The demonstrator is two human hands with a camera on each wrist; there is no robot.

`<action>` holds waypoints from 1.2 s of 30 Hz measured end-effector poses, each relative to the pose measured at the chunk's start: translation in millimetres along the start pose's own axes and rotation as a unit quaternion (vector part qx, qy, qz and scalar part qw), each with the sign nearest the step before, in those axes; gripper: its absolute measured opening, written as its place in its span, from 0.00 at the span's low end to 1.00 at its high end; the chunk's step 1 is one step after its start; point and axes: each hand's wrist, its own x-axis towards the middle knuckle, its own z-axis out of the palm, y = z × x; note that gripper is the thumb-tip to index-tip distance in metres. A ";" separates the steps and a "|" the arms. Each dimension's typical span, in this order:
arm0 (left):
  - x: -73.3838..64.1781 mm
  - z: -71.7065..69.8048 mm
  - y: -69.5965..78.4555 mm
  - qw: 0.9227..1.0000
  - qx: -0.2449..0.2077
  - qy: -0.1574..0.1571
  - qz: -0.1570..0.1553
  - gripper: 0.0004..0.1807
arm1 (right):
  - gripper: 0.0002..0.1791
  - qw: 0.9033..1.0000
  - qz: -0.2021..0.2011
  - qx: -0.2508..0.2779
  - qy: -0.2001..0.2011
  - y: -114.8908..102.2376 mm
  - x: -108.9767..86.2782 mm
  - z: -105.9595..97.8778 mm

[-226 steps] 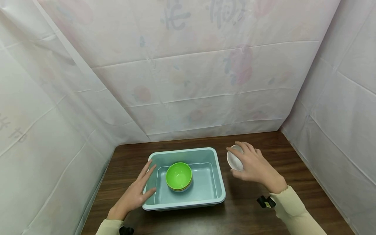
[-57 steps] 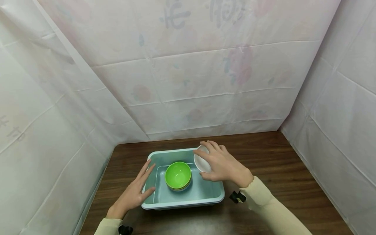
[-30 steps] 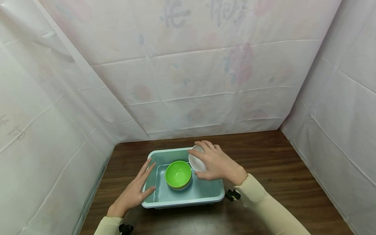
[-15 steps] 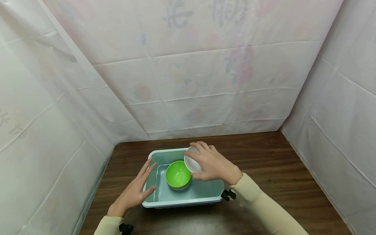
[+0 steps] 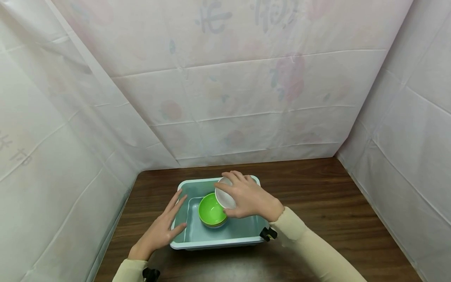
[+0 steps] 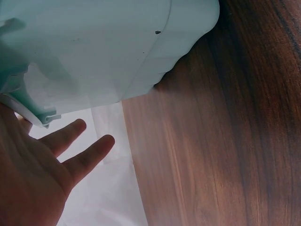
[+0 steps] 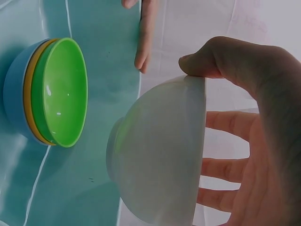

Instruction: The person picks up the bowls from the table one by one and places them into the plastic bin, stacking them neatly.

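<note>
In the head view my right hand point(image 5: 246, 197) holds a white bowl point(image 5: 224, 194) above the light blue basin point(image 5: 218, 243). The right wrist view shows the thumb on one side of the white bowl's rim point(image 7: 160, 155) and the fingers along the rest of it. Below and to the left stands a stack of nested bowls inside the basin: a green bowl point(image 7: 66, 94) on top, an orange bowl point(image 7: 29, 94) and a blue bowl point(image 7: 15, 94) underneath. My left hand point(image 5: 158, 231) is at the basin's left rim with fingers spread; whether it presses the rim I cannot tell.
The basin stands on a dark wood-grain table point(image 5: 317, 188). White printed sheeting point(image 5: 239, 98) rises behind the table and along both sides. Each wrist bears a small black strap piece point(image 5: 268, 234).
The white bowl, first held right of the basin, has come left with my right hand over the basin and now overlaps the green bowl's edge in the head view. My left hand stays put.
</note>
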 end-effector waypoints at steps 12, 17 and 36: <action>0.0 -0.1 0.9 1.000 -0.002 0.000 0.001 0.44 | 0.37 1.000 -0.011 -0.001 -0.018 -0.3 9.1 8.3; 0.2 -0.5 1.2 1.000 -0.003 0.001 0.001 0.44 | 0.38 1.000 -0.016 -0.002 -0.027 -0.4 11.2 9.1; 0.3 1.8 -1.3 1.000 -0.003 0.003 -0.006 0.44 | 0.38 0.998 -0.029 -0.002 -0.060 -4.6 22.1 10.0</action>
